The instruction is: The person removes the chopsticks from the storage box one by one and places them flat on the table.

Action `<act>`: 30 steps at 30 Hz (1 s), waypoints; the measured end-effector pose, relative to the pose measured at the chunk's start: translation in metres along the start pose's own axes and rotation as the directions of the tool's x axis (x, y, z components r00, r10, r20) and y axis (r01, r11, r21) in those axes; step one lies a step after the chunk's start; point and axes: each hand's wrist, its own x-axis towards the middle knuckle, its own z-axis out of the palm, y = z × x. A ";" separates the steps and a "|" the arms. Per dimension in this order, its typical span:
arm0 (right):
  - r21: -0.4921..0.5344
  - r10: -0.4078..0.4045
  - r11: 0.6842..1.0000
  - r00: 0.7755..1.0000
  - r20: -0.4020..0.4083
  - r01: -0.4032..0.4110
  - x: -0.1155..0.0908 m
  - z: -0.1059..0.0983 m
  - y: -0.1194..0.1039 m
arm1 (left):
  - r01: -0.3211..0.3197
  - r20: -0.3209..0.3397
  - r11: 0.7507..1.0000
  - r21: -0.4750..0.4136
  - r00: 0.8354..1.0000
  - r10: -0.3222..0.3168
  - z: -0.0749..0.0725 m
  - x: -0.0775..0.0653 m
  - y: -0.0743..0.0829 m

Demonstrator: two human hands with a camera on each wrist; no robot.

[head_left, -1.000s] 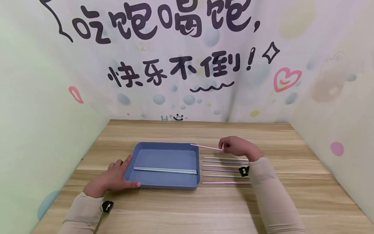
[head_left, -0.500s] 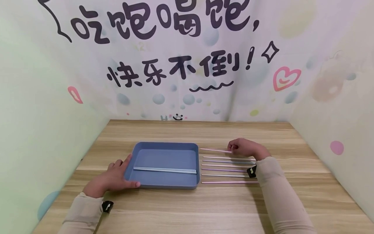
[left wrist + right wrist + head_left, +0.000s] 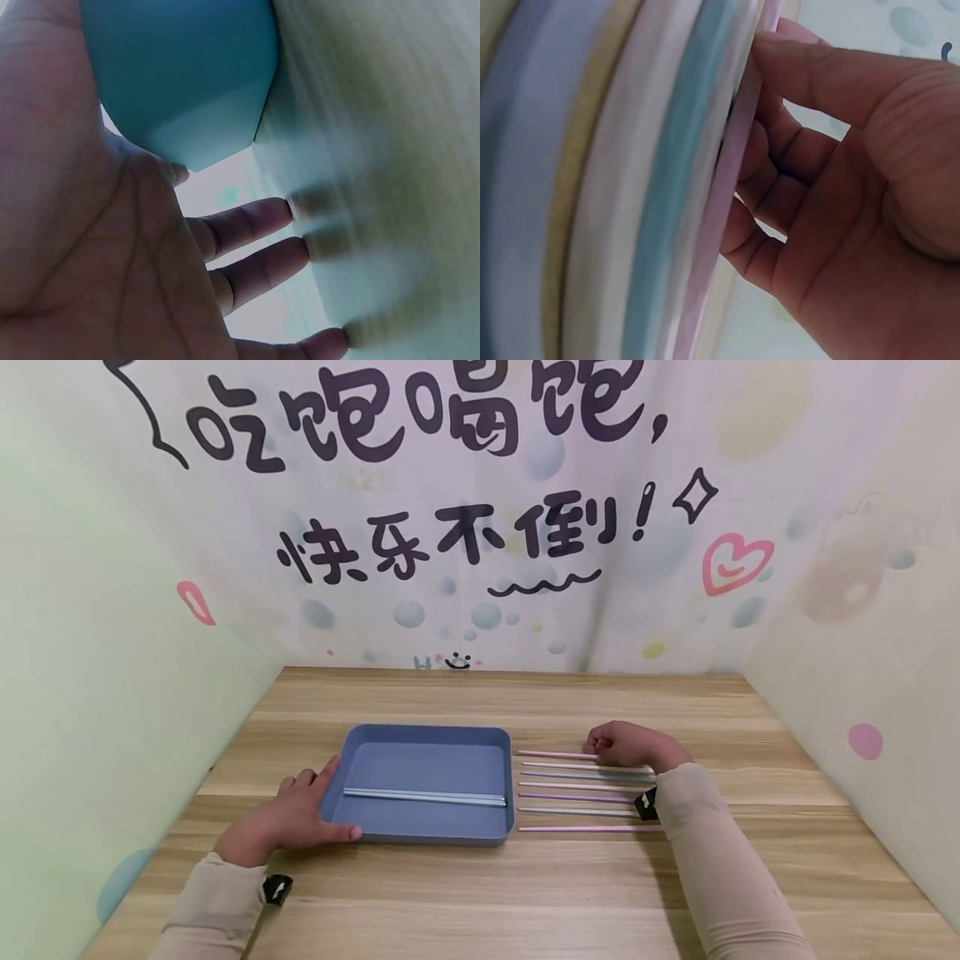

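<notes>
In the head view, my left hand (image 3: 303, 810) rests against the left end of a blue rectangular tray (image 3: 427, 840), thumb at its front corner. The left wrist view shows the fingers fairly straight on the table, the tray wall (image 3: 180, 75) beside the thumb. A pair of pale blue chopsticks (image 3: 423, 797) lies side by side across the tray. To its right, my right hand (image 3: 626, 745) pinches a pink chopstick (image 3: 551, 754) at the far end of a row; the right wrist view shows thumb and fingertips on this pink chopstick (image 3: 731, 161).
Several chopsticks in white, blue, purple and pink lie roughly parallel right of the tray, among them a purple chopstick (image 3: 573, 797) and a front pink chopstick (image 3: 585, 828). My right forearm hides their right ends. A printed cloth wall (image 3: 465, 527) stands behind the wooden table (image 3: 450, 910).
My right hand has moved right and slightly toward me with the pink chopstick, from over the tray's corner to the row's far side. The left hand and tray have stayed put.
</notes>
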 end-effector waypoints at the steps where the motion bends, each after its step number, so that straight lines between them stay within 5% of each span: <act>1: -0.005 0.003 1.000 1.000 -0.001 -0.003 0.000 0.000 0.000 | 0.001 -0.001 1.000 0.000 1.000 -0.001 0.000 0.000 0.000; 17: -0.058 -0.001 0.998 0.999 -0.054 -0.002 0.003 0.005 -0.008 | 0.002 -0.008 1.000 0.013 1.000 -0.002 0.000 -0.001 0.002; 23: -0.117 -0.076 0.991 0.992 -0.097 0.065 0.013 0.005 -0.025 | 0.008 -0.005 1.000 0.013 1.000 -0.008 0.001 0.000 0.001; 30: -0.075 -0.063 0.996 0.994 -0.094 0.056 0.025 0.007 -0.057 | 0.014 -0.004 1.000 0.014 1.000 -0.014 0.002 0.000 0.002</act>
